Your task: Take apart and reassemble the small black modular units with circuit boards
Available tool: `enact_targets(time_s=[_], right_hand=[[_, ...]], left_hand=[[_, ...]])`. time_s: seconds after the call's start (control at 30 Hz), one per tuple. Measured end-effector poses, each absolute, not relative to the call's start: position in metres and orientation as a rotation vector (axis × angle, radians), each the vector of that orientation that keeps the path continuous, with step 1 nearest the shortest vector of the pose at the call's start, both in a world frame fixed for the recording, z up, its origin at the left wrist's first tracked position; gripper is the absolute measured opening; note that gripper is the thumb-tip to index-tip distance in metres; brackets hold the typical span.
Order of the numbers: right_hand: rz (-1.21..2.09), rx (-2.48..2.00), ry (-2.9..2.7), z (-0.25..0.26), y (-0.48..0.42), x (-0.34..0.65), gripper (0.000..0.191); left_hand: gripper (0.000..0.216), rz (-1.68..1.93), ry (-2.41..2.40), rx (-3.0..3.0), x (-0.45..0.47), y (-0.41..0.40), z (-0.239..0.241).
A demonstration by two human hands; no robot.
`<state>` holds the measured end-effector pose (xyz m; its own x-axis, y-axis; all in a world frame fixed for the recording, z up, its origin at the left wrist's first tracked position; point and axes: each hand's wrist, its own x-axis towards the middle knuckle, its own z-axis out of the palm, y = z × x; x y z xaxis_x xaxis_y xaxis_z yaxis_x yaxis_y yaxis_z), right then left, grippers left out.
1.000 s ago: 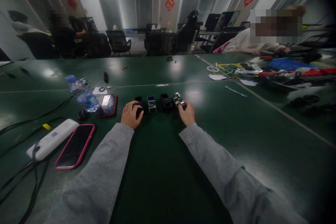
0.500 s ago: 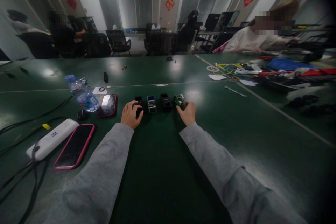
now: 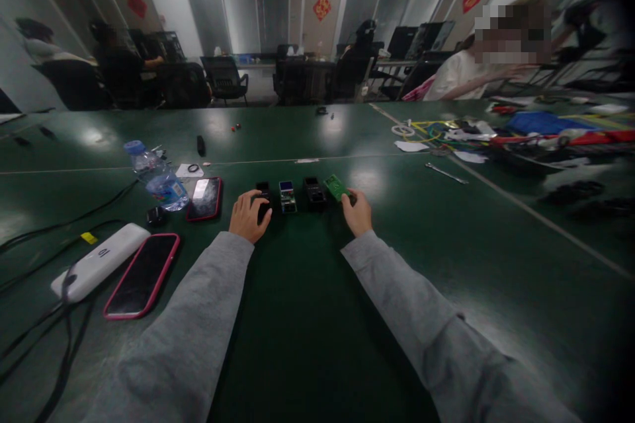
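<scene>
In the head view, my right hand (image 3: 357, 211) pinches a green circuit board (image 3: 335, 188) by its near right edge, with the board's flat green face showing. Just left of it lies an open black plastic case (image 3: 313, 192). A second circuit board with a small screen (image 3: 287, 197) rests beside that case on the green table. Farther left, my left hand (image 3: 249, 215) curls its thumb and fingers around another black plastic case (image 3: 262, 190), which is partly hidden by the fingers.
To the left are two phones (image 3: 143, 277) (image 3: 204, 199), a white power bank (image 3: 99, 264), cables and a tilted water bottle (image 3: 157, 175). At right lie a wrench (image 3: 446, 173) and a heap of wires and tools (image 3: 540, 135). Across the table sits a person (image 3: 454, 76).
My right hand has turned the circuit board, so its flat green side shows instead of the components. My left hand stays in place. The person across has raised a hand towards the head.
</scene>
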<state>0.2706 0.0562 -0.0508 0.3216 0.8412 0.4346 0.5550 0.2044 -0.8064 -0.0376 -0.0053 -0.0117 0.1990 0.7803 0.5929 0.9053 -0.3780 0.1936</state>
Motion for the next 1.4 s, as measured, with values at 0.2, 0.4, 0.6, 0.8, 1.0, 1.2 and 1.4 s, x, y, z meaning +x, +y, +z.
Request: enact_targets(time_s=[0.2, 0.4, 0.6, 0.8, 1.0, 1.2, 1.4], right_hand=[[0.273, -1.509, -1.361, -0.056, 0.061, 0.273, 0.048], [0.257, -1.518, -1.388, -0.057, 0.063, 0.274, 0.047], [0.257, -1.514, -1.411, -0.057, 0.060, 0.274, 0.043], [0.210, -1.442, -1.443, -0.052, 0.056, 0.271, 0.036], [-0.035, -1.431, -1.617, -0.043, 0.051, 0.268, 0.032], [-0.208, -1.456, -1.805, -0.034, 0.042, 0.263, 0.037], [-0.358, -1.544, -1.968, -0.023, 0.031, 0.252, 0.038]], left_hand=[[0.025, -0.933, -1.613, -2.281, -0.038, -0.005, -0.012], [0.025, -0.968, -1.609, -2.285, -0.038, -0.004, -0.014], [0.025, -0.968, -1.611, -2.292, -0.037, -0.005, -0.012], [0.024, -0.975, -1.592, -2.291, -0.038, -0.004, -0.013], [0.024, -0.974, -1.601, -2.291, -0.038, -0.004, -0.012], [0.024, -0.967, -1.598, -2.288, -0.038, -0.004, -0.012], [0.025, -0.934, -1.600, -2.277, -0.038, -0.004, -0.013]])
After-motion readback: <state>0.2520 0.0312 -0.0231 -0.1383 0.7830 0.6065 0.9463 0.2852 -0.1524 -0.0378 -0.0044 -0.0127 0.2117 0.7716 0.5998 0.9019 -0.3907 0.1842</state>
